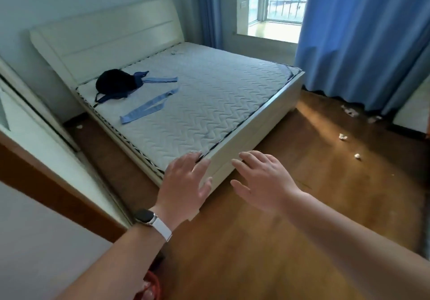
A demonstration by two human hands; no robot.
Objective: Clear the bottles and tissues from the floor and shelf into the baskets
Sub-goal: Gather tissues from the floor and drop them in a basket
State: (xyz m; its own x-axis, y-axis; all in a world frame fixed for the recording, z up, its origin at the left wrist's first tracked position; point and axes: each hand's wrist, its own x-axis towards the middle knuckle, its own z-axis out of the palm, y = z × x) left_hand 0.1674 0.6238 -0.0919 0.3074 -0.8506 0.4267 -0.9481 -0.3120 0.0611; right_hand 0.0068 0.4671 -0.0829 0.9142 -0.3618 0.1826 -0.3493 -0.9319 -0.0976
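Both hands are up in front of me. My left hand (183,183) is open, fingers straight and spread, over the near corner of the bed (263,127). There's a smartwatch (146,215) on a white strap on that wrist. My right hand (263,181) is open too, fingers loose and pointing left toward the same corner.

The tissues are on the floor (279,241) off to my right. Nearest is a small white tissue wad (357,156), and beyond it a second wad (342,136). Further on, torn tissue scraps (349,111) lie at the hem of the blue curtain (363,43). Both wads are crumpled into rough balls, so I can't read a long axis on either. Together they string out in a line running from me toward the curtain.

One more white speck (79,126) sits on the floor left of the bed, near the headboard (109,31), too small to identify. The bed corner stands between my hands and that speck.

The floor is glossy brown wood plank. The mattress (197,94) is pale grey, quilted in zigzag stitching, inside a white frame. On it lie a dark fabric bundle (116,80) and flat blue fabric strips (146,108). At the bottom edge a red rim (152,283) peeks out beside my left forearm, and I can't tell what it belongs to.
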